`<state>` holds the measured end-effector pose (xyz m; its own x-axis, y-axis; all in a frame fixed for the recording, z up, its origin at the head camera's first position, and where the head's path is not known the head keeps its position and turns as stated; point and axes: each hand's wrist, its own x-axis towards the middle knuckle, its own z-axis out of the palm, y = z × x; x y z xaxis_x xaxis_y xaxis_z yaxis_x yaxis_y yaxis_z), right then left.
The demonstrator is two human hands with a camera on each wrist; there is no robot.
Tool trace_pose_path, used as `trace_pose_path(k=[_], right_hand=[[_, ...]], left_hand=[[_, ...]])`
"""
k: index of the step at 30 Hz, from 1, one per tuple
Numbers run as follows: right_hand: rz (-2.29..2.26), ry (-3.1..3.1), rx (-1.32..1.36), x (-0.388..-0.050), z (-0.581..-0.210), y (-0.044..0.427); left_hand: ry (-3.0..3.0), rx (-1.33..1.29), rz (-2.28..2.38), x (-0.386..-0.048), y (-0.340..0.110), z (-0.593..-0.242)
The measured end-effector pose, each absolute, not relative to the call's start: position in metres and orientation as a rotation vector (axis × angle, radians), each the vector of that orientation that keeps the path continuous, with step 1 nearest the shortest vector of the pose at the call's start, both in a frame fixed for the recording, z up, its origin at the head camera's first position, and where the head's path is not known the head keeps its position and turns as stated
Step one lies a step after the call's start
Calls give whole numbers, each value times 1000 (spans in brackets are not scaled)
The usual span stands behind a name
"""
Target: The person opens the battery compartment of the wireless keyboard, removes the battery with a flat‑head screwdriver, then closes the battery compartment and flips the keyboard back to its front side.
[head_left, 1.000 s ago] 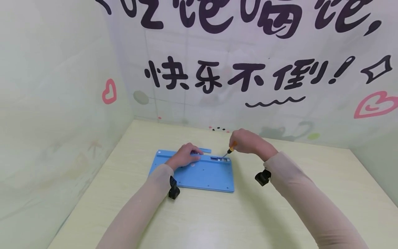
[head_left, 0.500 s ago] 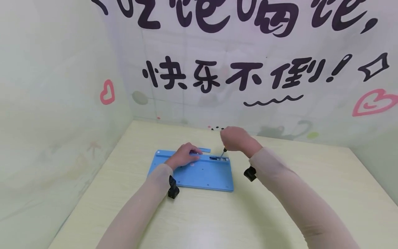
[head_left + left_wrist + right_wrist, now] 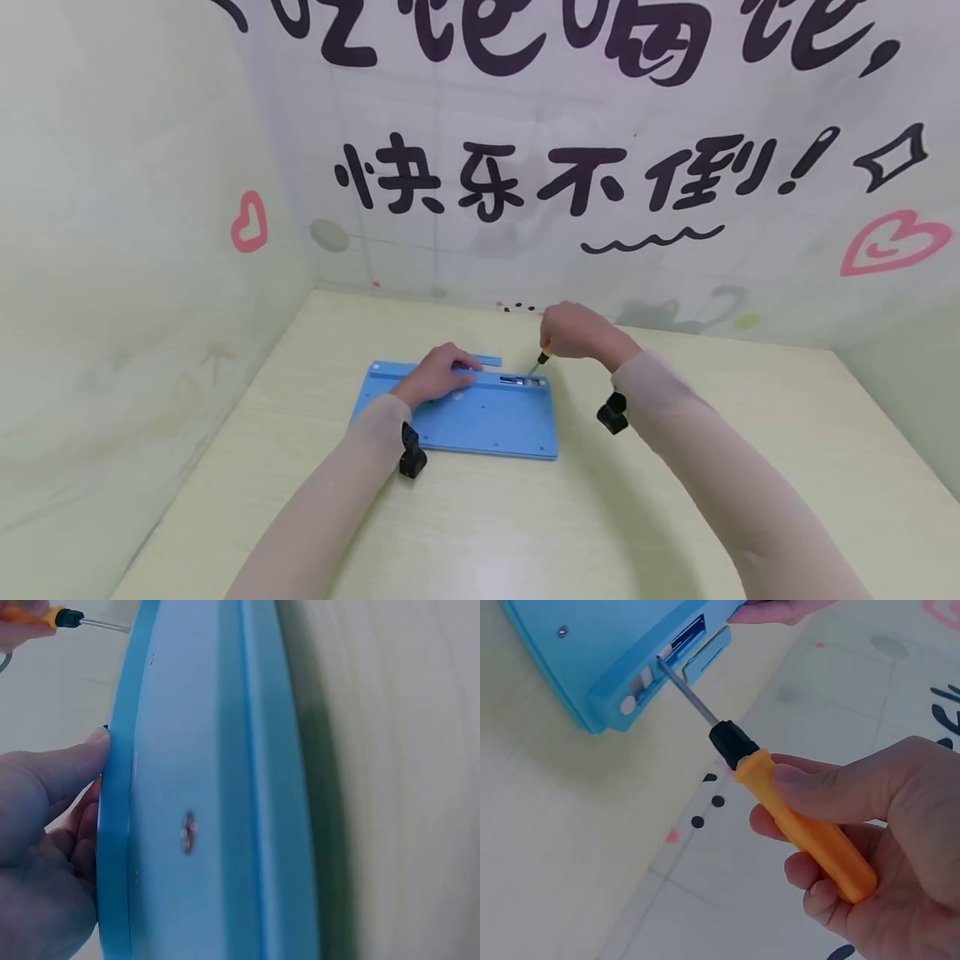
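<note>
A blue keyboard [image 3: 465, 421] lies with its screwed underside up on the table; its keys are hidden. My left hand [image 3: 438, 372] holds it at the raised far ridge, seen close up in the left wrist view with the thumb [image 3: 86, 754] against the edge. In my right hand [image 3: 576, 331] is a screwdriver, gripped by its orange handle [image 3: 810, 832]. Its metal shaft [image 3: 694, 697] slants down, and the tip reaches into the uncovered slot [image 3: 688, 637] at the ridge's right end. Dark and pale parts show inside the slot.
A narrow blue cover strip [image 3: 489, 361] lies behind the keyboard's far edge. The pale wooden table [image 3: 480, 533] meets a printed cloth wall [image 3: 465, 267] at the back, with another wall [image 3: 150, 333] on the left. Black wrist cameras hang from both sleeves.
My right hand has shifted left with the screwdriver, then slightly back right, its tip staying near the slot. The left hand keeps its place on the keyboard. The head view has drifted slightly.
</note>
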<state>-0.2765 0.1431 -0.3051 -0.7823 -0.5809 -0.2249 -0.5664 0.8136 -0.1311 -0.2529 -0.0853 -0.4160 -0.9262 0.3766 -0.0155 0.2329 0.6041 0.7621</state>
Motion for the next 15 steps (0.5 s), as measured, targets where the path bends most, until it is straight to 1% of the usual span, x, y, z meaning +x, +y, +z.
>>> trace_pose_path(k=[4,8,11,15], right_hand=[[-329,2790,-835,-270,-318,170],[-467,2817,-869,-264,-329,185],[-461,2822,-901,-261,-326,183],[-292,2839,-896,-259,-315,165]], left_hand=[[2647,540,1228,-254,-86,-415],[2649,529,1219,-253,-88,-414],[2654,512,1215,-253,-89,-413],[2652,513,1204,-253,-89,-414]])
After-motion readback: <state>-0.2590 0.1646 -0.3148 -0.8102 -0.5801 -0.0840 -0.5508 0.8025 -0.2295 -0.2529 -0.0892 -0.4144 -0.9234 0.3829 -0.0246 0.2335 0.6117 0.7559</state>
